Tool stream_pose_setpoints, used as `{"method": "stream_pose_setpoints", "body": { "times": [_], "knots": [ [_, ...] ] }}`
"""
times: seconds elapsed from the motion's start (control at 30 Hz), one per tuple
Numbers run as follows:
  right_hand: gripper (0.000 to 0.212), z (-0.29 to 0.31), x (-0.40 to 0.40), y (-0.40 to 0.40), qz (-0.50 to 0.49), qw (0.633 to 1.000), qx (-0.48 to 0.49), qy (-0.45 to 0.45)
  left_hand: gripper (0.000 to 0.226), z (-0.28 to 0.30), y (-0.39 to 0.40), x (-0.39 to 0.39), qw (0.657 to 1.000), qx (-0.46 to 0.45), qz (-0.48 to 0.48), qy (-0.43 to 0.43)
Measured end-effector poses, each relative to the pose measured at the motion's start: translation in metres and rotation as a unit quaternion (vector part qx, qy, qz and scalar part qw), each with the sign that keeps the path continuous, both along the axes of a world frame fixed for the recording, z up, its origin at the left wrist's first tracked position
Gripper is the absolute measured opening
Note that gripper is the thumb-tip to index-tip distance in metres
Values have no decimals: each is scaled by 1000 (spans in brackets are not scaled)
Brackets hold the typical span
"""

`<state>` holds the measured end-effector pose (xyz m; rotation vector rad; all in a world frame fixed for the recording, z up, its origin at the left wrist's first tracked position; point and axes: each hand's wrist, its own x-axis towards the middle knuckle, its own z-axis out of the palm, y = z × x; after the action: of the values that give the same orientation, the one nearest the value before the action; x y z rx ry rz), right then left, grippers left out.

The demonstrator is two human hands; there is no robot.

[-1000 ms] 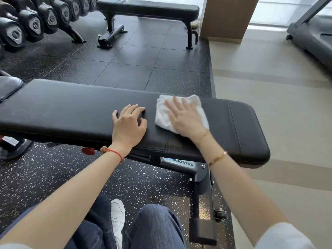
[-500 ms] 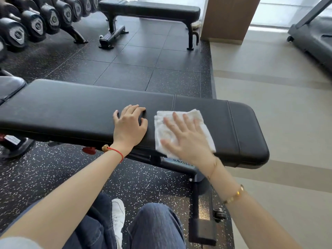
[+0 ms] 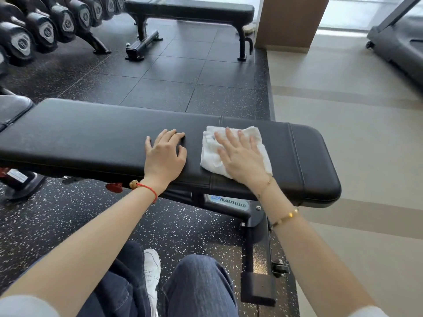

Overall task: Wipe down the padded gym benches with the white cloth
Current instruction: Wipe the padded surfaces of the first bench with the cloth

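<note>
A person crouched beside a black padded bench (image 3: 96,138) presses a white cloth (image 3: 212,156) flat against its top with the right hand (image 3: 242,161), fingers spread and straight across the fabric. The cloth lies crumpled on the pad's right half, just right of a stitched seam and short of a second seam nearer the rounded end. The left hand (image 3: 164,156) rests palm down on the pad just beside the cloth without touching it, its fingers loosely bent at the tips and holding nothing. A red cord bracelet (image 3: 148,189) circles the left wrist; two thin gold bracelets (image 3: 285,217) sit on the right forearm. Beneath the pad, a label reading NAUTILUS (image 3: 231,202) is fixed to the dark metal frame (image 3: 256,259), which stands on speckled black rubber flooring. The person's jeans-clad knees (image 3: 199,284) and a white shoe (image 3: 152,271) show at the lower edge. Across the dark floor tiles stands a second bench (image 3: 190,9), flat and black, well apart from the first. A row of dumbbells (image 3: 43,26) lines a rack at upper left. To the right the floor turns pale beige, where part of a treadmill (image 3: 398,42) sits near a bright window.
</note>
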<state>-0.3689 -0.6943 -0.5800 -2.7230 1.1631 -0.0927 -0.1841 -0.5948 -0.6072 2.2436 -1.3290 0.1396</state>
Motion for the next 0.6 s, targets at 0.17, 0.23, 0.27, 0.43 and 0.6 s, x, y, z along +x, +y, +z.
{"method": "stream_pose_setpoints", "body": {
  "times": [0.17,0.23,0.27,0.43,0.6],
  "knots": [
    [50,-9,-30,22,55,998,-13,-20,42,0,0,1,1000,3,-1,-2],
    [50,-7,-25,-11,3,1000,-30,4,42,-1,0,1,1000,6,-3,-4],
    [50,-5,-20,-29,-38,999,-29,8,42,-1,0,0,1000,5,-3,-4],
    [51,5,37,-64,-89,996,14,21,37,2,-2,1,1000,-17,7,-4],
    [51,-3,39,-7,49,999,-14,12,37,2,0,5,1000,-19,-3,-8]
  ]
}}
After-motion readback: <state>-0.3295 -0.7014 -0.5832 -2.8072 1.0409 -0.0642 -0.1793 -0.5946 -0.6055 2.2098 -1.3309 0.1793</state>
